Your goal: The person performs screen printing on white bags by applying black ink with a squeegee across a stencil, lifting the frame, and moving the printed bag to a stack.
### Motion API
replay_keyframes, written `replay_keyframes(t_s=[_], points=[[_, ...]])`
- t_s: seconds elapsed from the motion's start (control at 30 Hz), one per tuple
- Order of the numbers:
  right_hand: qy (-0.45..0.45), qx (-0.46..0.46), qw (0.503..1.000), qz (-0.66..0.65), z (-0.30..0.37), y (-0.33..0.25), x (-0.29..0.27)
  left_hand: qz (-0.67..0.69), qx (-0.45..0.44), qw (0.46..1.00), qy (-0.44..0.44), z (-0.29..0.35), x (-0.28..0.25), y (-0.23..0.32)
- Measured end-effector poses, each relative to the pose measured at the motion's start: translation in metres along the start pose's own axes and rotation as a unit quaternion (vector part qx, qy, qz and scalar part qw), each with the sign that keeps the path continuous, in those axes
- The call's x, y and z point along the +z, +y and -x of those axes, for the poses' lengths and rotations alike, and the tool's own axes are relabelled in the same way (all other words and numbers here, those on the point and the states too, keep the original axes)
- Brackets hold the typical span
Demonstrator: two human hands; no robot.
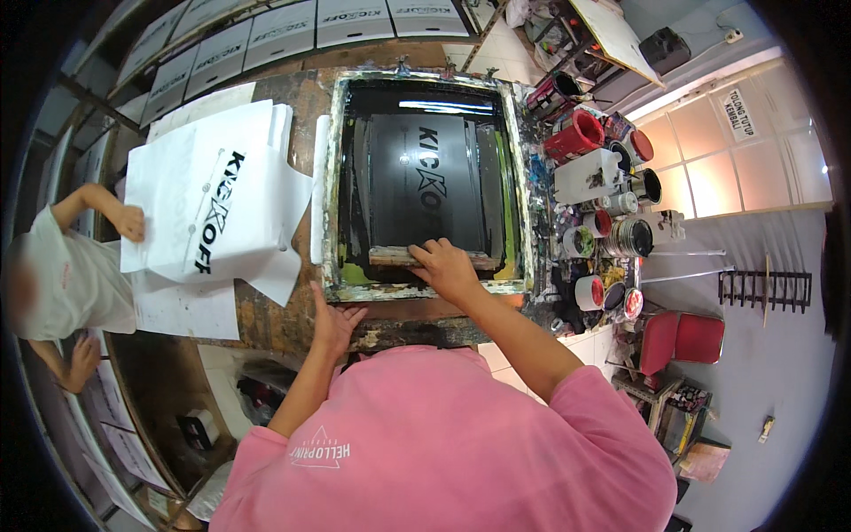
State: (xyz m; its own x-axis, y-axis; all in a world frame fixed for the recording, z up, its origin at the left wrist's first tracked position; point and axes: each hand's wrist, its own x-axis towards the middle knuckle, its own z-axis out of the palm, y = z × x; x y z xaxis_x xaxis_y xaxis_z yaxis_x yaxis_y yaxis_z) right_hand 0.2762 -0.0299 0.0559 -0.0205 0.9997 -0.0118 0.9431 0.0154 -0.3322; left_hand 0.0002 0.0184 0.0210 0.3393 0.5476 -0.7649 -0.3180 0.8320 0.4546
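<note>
A screen-printing frame, its wooden sides crusted with white and dark ink, lies on the worktable before me. Black ink surrounds its dark mesh, where bold lettering shows through. Along the near end of the mesh lies a wooden-handled squeegee, with the fingers of my right hand closed over its right half. My left hand is at the frame's near left corner, fingers apart and holding nothing; whether it touches the frame I cannot tell. Left of the frame lies a pile of white printed sheets.
A co-worker's hand rests at the pile's left edge. Ink tubs and cans crowd the table's right side. Racks with printed sheets stand beyond and to the left. A red chair is at right.
</note>
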Motion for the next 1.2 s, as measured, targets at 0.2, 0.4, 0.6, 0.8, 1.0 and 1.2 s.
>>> replay_keyframes(t_s=[0.2,0.4,0.6,0.8,1.0,1.2], points=[[-0.018,-0.031,0.999,0.003,0.029,-0.002,0.037,-0.011,-0.025,1.0,-0.006,-0.019,-0.01,-0.006],[0.046,-0.058,0.996,0.058,-0.072,0.052,0.041,-0.01,-0.035,0.999,0.04,-0.018,-0.01,-0.01],[0.093,-0.03,0.992,0.083,-0.219,0.132,0.028,-0.024,-0.038,0.997,0.07,-0.013,-0.003,-0.006],[0.02,-0.045,0.998,0.036,-0.249,0.157,-0.011,-0.04,-0.019,0.997,0.069,-0.004,0.001,-0.005],[-0.122,-0.03,0.992,-0.026,-0.088,0.058,-0.041,-0.031,0.015,0.999,0.031,0.003,-0.001,-0.007],[-0.021,-0.002,0.999,0.039,0.013,-0.031,-0.098,-0.001,0.09,0.992,-0.084,0.051,0.015,0.02]])
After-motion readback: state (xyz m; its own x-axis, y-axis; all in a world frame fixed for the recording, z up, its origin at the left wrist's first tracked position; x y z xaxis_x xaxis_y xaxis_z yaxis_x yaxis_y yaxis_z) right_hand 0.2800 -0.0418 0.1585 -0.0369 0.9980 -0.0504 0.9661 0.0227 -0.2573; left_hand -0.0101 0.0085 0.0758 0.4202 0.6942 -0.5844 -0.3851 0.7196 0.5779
